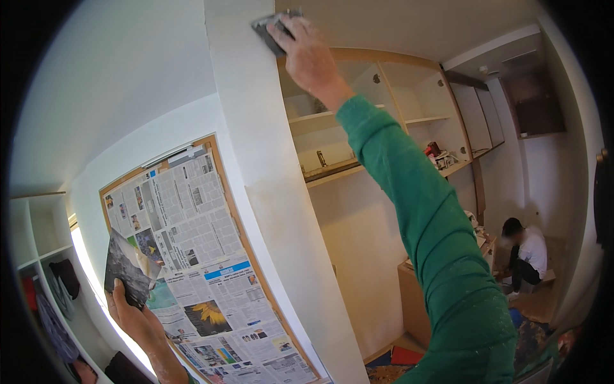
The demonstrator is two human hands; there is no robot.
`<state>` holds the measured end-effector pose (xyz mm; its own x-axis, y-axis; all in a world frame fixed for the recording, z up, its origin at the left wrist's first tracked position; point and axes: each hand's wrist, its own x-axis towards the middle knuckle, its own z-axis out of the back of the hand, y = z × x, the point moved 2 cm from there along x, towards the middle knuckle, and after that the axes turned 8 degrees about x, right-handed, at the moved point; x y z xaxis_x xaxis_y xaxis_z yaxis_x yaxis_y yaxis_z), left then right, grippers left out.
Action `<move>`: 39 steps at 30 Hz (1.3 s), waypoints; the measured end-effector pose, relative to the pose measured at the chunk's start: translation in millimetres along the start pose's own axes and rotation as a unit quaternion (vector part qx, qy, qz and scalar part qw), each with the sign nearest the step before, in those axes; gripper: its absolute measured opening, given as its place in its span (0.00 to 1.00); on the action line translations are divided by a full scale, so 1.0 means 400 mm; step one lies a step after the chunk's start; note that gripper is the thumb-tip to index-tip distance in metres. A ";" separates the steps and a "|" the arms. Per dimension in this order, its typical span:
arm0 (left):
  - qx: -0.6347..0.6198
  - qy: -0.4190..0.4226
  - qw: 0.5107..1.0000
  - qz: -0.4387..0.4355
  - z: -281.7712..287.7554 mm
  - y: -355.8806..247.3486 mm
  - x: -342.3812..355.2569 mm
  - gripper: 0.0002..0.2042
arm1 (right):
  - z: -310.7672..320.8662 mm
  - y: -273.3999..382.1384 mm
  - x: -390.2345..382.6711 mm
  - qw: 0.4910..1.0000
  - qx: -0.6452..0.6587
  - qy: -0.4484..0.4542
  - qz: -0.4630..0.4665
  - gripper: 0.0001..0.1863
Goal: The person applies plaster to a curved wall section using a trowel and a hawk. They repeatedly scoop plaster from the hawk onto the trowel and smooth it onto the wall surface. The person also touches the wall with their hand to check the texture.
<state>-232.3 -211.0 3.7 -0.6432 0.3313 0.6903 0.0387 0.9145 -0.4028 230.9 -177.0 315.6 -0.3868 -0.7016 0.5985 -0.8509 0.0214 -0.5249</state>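
My right hand [311, 61] is raised high at the end of an outstretched green sleeve. Its fingers are wrapped over a dark, flat putty scraper [268, 32], which lies against the upper part of the narrow white wall pillar [246, 102]. At lower left, my left hand [137, 326] grips a dark, squarish putty plate [128, 259] by its lower edge. Pale putty [142, 264] is smeared over part of that plate. Behind the plate, newspaper sheets [192, 243] cover a wood-framed panel. A beige, darker patch [275, 198] shows lower on the pillar.
Open wall cabinets [409, 96] run to the right of the pillar, with small items on their shelves. Another person [529, 253] in a white top sits low at the far right. Open shelving with hanging clothes [54, 320] stands at the left. A low wooden cabinet [412, 301] is beyond my right arm.
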 end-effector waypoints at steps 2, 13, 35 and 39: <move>0.008 -0.025 1.000 0.001 -0.005 -0.006 -0.009 0.26 | 0.007 0.013 -0.042 1.000 0.008 0.025 -0.014 0.26; -0.024 -0.015 0.999 -0.041 -0.025 -0.024 -0.038 0.14 | 0.131 -0.011 0.216 0.996 0.025 -0.086 0.000 0.23; -0.014 -0.062 0.998 -0.023 -0.049 -0.009 -0.061 0.13 | 0.132 0.018 0.241 0.997 0.022 -0.069 -0.028 0.18; -0.014 -0.004 1.000 -0.018 0.006 0.004 -0.021 0.25 | 0.103 0.006 0.241 0.996 -0.050 -0.064 -0.023 0.19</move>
<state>-228.9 -212.7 -4.2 -0.6503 0.2968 0.6993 0.0368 0.9318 -0.3612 206.3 -274.0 347.0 -0.3037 -0.7886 0.5346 -0.9003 0.0539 -0.4320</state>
